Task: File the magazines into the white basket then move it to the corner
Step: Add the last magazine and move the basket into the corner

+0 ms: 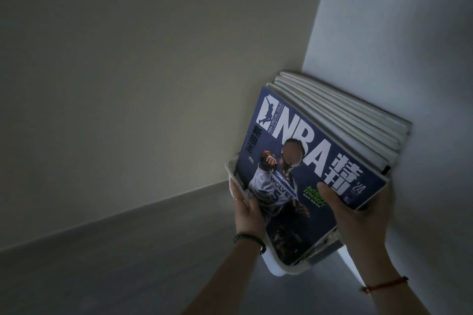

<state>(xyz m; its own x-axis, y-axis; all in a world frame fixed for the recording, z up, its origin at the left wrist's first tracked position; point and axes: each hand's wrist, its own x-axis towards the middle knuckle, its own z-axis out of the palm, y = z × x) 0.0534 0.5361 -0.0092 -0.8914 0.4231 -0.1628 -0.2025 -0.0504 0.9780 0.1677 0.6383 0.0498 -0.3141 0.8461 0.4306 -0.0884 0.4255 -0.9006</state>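
Several magazines (pixel 343 120) stand upright in the white basket (pixel 279 267), their pale edges fanned toward the wall corner. The front one is a dark blue NBA magazine (pixel 304 151) with a basketball player on its cover. My left hand (pixel 247 208) grips the basket's left rim, fingers curled over it. On the right side, my right hand (pixel 358 215) holds the basket, thumb pressed on the front cover. The basket sits close to where the two walls meet; its lower part is mostly hidden by the magazines and my hands.
A beige wall (pixel 128 84) runs along the left and a paler wall (pixel 409 33) stands on the right, meeting in a corner (pixel 303 66) just behind the magazines. Grey floor (pixel 115 263) spreads to the left. The room is dim.
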